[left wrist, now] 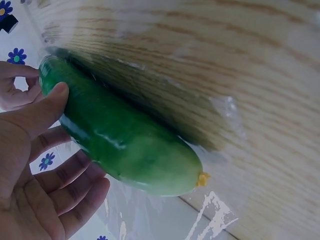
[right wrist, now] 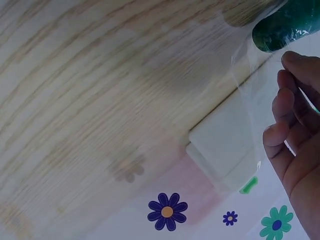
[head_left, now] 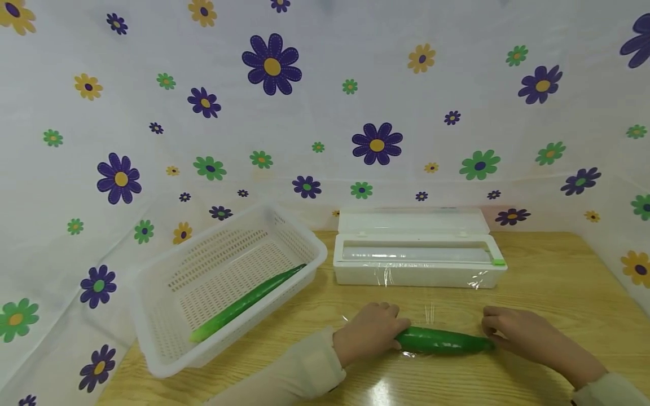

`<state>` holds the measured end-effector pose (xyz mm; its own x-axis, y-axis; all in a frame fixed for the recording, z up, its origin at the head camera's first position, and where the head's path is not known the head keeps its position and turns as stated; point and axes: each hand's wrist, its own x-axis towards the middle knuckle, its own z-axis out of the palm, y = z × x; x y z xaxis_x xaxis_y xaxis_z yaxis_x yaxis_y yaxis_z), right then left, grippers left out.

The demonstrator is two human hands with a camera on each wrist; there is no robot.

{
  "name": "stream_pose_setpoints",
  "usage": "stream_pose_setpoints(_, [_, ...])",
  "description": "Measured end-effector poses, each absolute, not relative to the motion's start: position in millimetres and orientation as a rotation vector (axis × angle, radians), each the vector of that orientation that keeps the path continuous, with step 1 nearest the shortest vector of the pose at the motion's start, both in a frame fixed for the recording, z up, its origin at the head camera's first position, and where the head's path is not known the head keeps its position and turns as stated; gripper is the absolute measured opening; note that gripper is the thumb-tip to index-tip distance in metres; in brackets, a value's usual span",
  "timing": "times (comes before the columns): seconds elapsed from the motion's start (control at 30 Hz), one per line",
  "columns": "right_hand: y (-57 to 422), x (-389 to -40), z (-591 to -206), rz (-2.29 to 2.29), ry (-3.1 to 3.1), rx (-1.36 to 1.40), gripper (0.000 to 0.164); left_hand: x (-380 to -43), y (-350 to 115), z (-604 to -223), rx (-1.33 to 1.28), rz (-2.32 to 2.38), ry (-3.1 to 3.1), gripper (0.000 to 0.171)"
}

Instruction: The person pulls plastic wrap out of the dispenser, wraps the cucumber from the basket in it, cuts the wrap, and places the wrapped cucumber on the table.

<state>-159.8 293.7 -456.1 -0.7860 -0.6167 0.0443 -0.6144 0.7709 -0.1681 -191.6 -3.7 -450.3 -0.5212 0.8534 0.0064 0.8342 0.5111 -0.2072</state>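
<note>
A green cucumber (head_left: 442,341) lies on clear plastic wrap (left wrist: 227,112) near the front of the table. My left hand (head_left: 373,332) holds it toward its left end, thumb on one side and fingers along the other, as the left wrist view shows. The paler end with a yellow tip sticks out past this hand. At the cucumber's other end is my right hand (head_left: 528,338), fingers curled and thumb against the index finger, pinching the wrap's edge beside the dark green tip. Behind both hands, the wrap runs toward a white dispenser box (head_left: 416,275).
The dispenser's lid (head_left: 411,221) stands raised, a roll of film (head_left: 413,254) inside and a green slider (head_left: 499,261) at its right end. Left of it, a white perforated basket (head_left: 142,316) holds another cucumber (head_left: 249,301). A flowered sheet (head_left: 315,101) hangs behind the wooden table (head_left: 548,270).
</note>
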Motion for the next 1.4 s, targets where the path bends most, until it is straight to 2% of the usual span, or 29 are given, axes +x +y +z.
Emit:
stream_pose_setpoints(0.4, [289.7,-153.3,-467.9,-0.499,2.955,-0.807,0.013,-191.0,-4.6,-452.0,-1.482,0.277,-2.634,0.035])
stream_pose_setpoints(0.6, [282.8,-144.7,-470.8,-0.436,3.019,-0.683,0.016,-189.6,-2.4,-455.5,-1.451,0.316,-2.645,0.036])
stream_pose_setpoints(0.83, [286.6,-136.2,-471.0,-0.454,2.983,-0.766,0.016,-189.6,-2.8,-455.7,-1.441,0.318,-2.657,0.035])
stream_pose_setpoints(1.17, [287.1,-134.9,-472.7,-0.359,3.089,-1.062,0.033,-191.2,-3.6,-454.8,-1.467,0.301,-2.632,0.035])
stream_pose_setpoints(1.4, [286.9,-136.1,-476.6,-0.300,3.185,-1.125,0.031,-191.5,-1.5,-453.9,-1.454,0.302,-2.677,0.035])
